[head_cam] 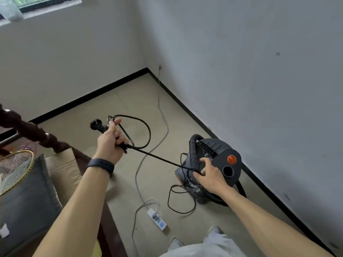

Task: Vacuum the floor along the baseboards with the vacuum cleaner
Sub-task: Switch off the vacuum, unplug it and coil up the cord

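Note:
A dark grey canister vacuum cleaner (219, 156) with an orange button stands on the floor by the right wall's black baseboard (194, 115). Its ribbed black hose (194, 151) arches over the top. My left hand (111, 140) is raised left of the vacuum and grips loops of the black power cord (143, 130) together with its plug (95, 125). The cord runs taut down to the vacuum, where my right hand (209, 177) pinches it against the canister's top. More cord lies looped on the floor in front.
A white power strip (157, 219) lies on the beige floor near my feet; its grey cable (161, 115) runs to the corner outlet. At left stand a dark wooden bench (27, 130) with a grey cushion, a cardboard piece and a badminton racket (14, 167).

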A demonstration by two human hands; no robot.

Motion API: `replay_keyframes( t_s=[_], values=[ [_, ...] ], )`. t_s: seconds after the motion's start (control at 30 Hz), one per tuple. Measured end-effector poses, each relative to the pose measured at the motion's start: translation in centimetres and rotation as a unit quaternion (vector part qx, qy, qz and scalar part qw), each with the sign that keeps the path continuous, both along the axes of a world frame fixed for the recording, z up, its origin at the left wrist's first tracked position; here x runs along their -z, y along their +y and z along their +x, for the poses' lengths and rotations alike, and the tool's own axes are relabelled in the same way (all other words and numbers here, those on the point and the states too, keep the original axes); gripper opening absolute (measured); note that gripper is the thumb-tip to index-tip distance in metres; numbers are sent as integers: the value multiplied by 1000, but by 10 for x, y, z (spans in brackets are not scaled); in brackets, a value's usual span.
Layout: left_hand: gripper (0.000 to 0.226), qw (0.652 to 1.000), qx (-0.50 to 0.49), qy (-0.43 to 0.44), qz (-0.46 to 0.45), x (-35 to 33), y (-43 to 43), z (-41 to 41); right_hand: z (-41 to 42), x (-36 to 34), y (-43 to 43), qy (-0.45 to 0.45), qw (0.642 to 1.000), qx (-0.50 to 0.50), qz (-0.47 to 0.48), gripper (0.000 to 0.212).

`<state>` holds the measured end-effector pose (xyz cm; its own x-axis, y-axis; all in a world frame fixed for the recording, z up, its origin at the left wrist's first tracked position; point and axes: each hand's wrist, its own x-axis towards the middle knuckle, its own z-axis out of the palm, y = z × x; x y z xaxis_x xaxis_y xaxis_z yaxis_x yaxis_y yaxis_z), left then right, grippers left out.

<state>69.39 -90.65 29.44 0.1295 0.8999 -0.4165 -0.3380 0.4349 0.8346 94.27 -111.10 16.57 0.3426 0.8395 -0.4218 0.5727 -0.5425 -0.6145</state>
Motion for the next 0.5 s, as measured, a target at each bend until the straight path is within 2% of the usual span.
replay_keyframes(
  t_s=[0.1, 0.27, 0.37, 0.5],
  values=[
    [29, 1000, -7, 10, 11, -2, 2, -1, 4, 1, -2, 71, 996, 46, 2, 27],
    [27, 995, -66, 56, 42, -9, 19, -21, 12, -4, -13, 91, 995, 42, 24, 31],
    [26, 990, -23, 118, 69, -5, 13, -22, 7, -19, -3, 121, 989, 85, 21, 39],
    [21, 980, 78, 182, 28, 4, -26, 11, -1, -54, 32, 91, 988, 121, 36, 41]
  ],
)
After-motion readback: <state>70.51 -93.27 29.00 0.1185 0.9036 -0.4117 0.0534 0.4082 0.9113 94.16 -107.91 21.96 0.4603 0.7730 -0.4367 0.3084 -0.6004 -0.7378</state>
